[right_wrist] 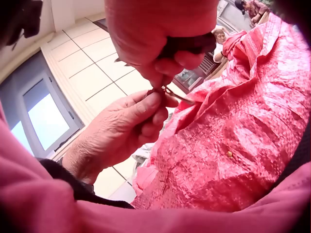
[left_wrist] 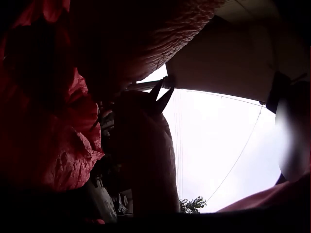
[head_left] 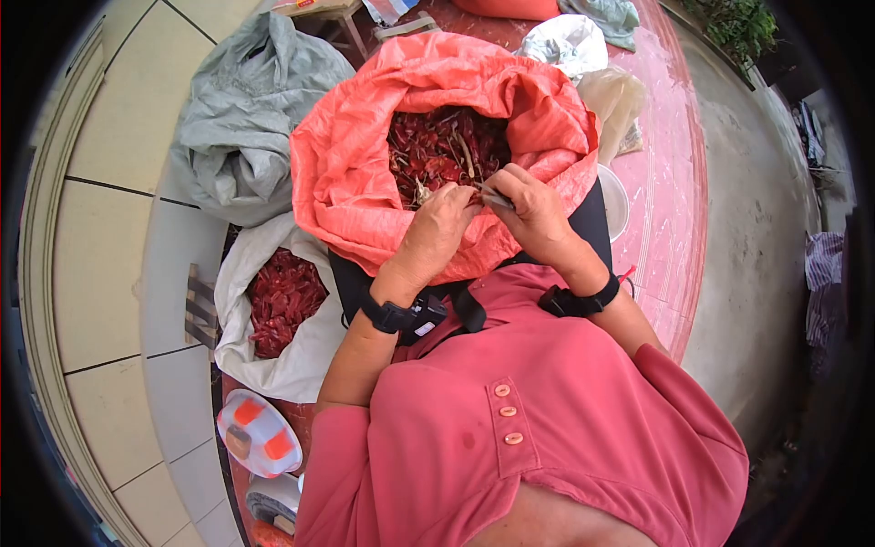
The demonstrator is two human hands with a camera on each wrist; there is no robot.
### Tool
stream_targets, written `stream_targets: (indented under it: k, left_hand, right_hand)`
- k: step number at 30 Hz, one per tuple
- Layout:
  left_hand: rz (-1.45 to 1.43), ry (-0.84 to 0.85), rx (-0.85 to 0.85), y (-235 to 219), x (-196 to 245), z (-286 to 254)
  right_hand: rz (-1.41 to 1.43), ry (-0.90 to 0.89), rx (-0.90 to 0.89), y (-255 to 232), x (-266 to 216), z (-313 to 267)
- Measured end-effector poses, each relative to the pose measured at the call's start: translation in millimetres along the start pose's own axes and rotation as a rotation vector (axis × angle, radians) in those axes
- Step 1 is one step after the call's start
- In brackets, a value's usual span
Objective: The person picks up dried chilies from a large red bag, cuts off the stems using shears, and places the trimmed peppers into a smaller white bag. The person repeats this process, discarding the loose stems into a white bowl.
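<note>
A large red woven sack (head_left: pixel 365 137) stands open in front of me, its rim rolled down around dried red chilies (head_left: pixel 437 150). Over its near rim my left hand (head_left: pixel 436 228) pinches a small dark red chili (right_wrist: pixel 156 90) between thumb and forefinger. A thin pale stem (right_wrist: pixel 181 98) sticks out beside the fingertips. My right hand (head_left: pixel 540 214) meets the left one and grips small snips (head_left: pixel 497 197) with a dark handle, mostly hidden in the palm. Two pointed tips of the snips show dark against the sky in the left wrist view.
A white sack (head_left: pixel 239 319) of red chilies stands at left, below a grey sack (head_left: pixel 241 118). White-and-orange basin (head_left: pixel 260 433) sits at lower left. A white bowl (head_left: pixel 614 202) and a clear bag (head_left: pixel 609 96) are at right. Two people (right_wrist: pixel 221 41) appear in the background.
</note>
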State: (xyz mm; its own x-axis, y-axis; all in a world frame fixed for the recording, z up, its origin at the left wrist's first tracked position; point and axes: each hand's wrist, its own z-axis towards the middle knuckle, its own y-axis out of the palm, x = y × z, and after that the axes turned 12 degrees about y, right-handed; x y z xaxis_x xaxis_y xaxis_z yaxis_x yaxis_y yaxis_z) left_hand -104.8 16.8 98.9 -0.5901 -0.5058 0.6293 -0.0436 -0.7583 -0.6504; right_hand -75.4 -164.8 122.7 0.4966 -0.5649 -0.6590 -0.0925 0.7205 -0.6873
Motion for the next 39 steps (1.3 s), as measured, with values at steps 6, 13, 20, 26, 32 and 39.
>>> stream_targets:
  k: [6,13,20,26,32,39]
  left_hand:
    - [-0.371,-0.068,-0.02,-30.4,21.1,-3.9]
    - [-0.791,-0.154,-0.032,-24.1,16.0,-14.3]
    - [-0.803,-0.206,-0.052,-35.3,18.8,-16.5]
    - [-0.299,0.073,-0.062,-39.1,21.6,-15.0]
    - [-0.054,0.099,-0.024,-35.7,29.9,-17.6]
    - [-0.708,-0.027,-0.083,-51.0,45.8,-15.2]
  right_hand:
    - [1.224,0.646,-0.512,-10.9,-5.7,-3.1]
    - [1.69,0.801,-0.728,3.0,7.4,-8.8]
    - [1.175,0.6,-0.682,-13.0,-5.9,-4.0]
    - [0.396,0.219,-0.467,-20.0,-18.2,-1.1]
    - [0.604,0.523,-0.655,-26.8,-29.9,1.1]
    - [1.485,0.632,-0.999,-19.0,-26.9,-7.2]
